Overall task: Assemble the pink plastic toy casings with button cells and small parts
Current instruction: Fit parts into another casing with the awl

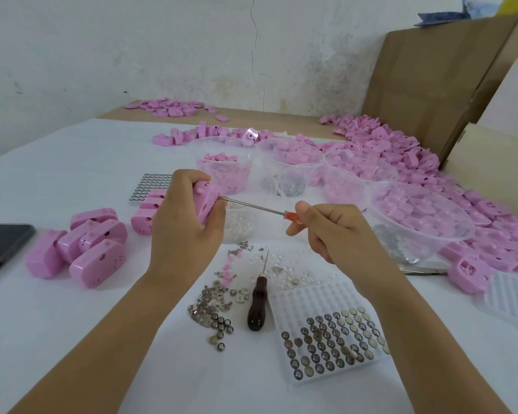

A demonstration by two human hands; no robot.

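My left hand [181,216] grips a pink casing [207,202] held on edge above the table. My right hand [335,231] pinches the orange handle of a thin screwdriver [260,208], whose tip touches the casing's right side. A white tray of button cells [331,343] lies at the front right. Loose button cells and metal clips [214,312] lie in front of me, with small screws [241,248] and clear lenses [284,268] beyond them.
A dark-handled awl [258,303] lies between the loose parts and the tray. A group of closed pink casings [84,249] sits at the left beside a dark phone [3,246]. Clear plastic bowls [416,216] of pink parts stand behind. Cardboard boxes [431,79] line the right.
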